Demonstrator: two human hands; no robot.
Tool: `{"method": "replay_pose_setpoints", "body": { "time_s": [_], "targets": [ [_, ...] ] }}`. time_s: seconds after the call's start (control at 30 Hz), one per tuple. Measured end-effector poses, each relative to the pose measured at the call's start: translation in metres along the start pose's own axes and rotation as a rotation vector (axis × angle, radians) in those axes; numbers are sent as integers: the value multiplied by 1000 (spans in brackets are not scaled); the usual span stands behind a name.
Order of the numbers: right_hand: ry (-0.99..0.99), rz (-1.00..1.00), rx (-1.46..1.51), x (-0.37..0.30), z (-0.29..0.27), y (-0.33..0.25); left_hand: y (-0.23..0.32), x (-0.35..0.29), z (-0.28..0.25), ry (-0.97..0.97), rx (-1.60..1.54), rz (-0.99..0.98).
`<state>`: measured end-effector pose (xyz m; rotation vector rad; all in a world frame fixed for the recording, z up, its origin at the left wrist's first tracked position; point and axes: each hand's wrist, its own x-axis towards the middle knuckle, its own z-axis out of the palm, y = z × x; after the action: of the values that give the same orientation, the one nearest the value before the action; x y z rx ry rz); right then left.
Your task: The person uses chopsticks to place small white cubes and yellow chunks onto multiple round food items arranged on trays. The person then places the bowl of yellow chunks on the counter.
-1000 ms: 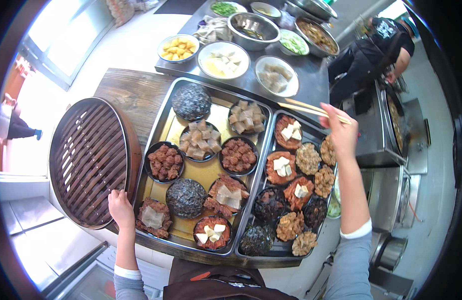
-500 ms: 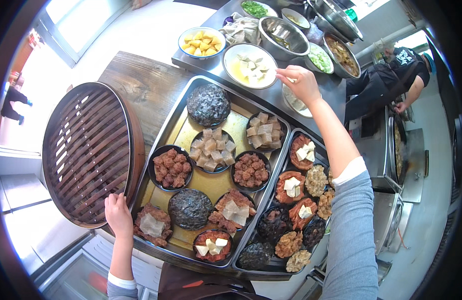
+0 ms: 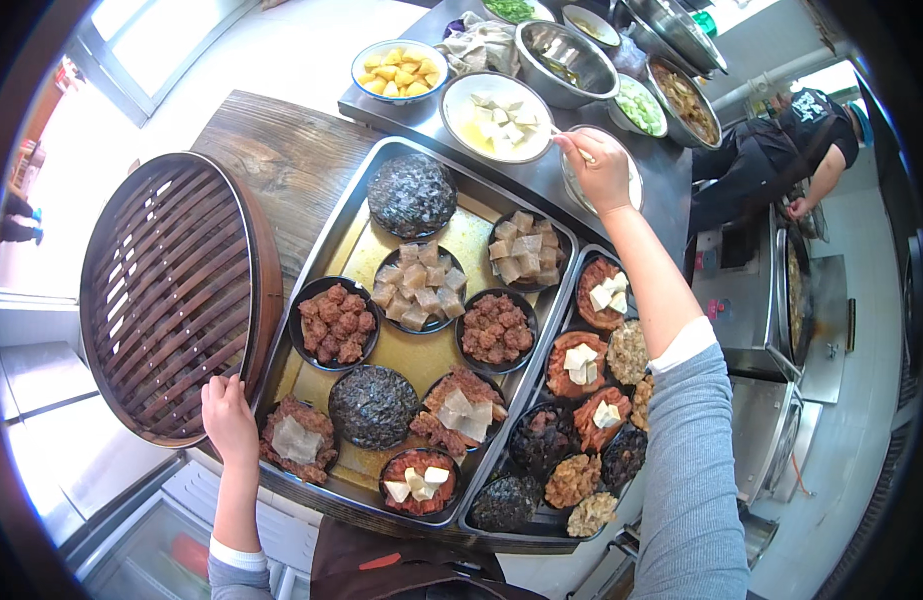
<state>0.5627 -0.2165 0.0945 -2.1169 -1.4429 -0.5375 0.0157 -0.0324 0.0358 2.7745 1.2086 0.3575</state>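
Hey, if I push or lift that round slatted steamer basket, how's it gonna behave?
The steamer basket will probably stay stiff, given its hooped rim and crosswise slats. It's likely light for its size, since gaps show between those slats. It might tip if pushed left, because it seems to reach past the edge of the wooden table.

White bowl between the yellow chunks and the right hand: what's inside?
The white bowl holds pale, tofu-like cubes in what looks like yellowish liquid; the bottom beneath the cubes is covered.
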Motion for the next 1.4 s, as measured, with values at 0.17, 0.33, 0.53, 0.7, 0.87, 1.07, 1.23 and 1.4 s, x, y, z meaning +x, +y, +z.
{"method": "replay_pose_setpoints", "body": {
  "time_s": [0.17,0.33,0.53,0.7,0.87,1.07,1.23,1.4],
  "targets": [
    [126,114,91,-4,-1,2,-1,2,-2,0,6,8],
    [420,710,672,-37,-43,-8,0,5,3,-18,5,66],
    [759,1181,953,-181,-169,-78,-18,-1,8,-68,95,112],
    [713,1544,510,-345,-260,-170,-23,1,10,-95,178,143],
    [440,1513,227,-398,-262,-218,-36,5,15,-97,270,200],
    [542,1490,229,-422,-227,-217,-23,8,11,-125,244,207],
    [417,1368,227,-429,-223,-206,-16,2,1,-82,187,201],
    [364,1376,234,-399,-270,-214,-6,2,-1,-39,85,131]
  ]
}}
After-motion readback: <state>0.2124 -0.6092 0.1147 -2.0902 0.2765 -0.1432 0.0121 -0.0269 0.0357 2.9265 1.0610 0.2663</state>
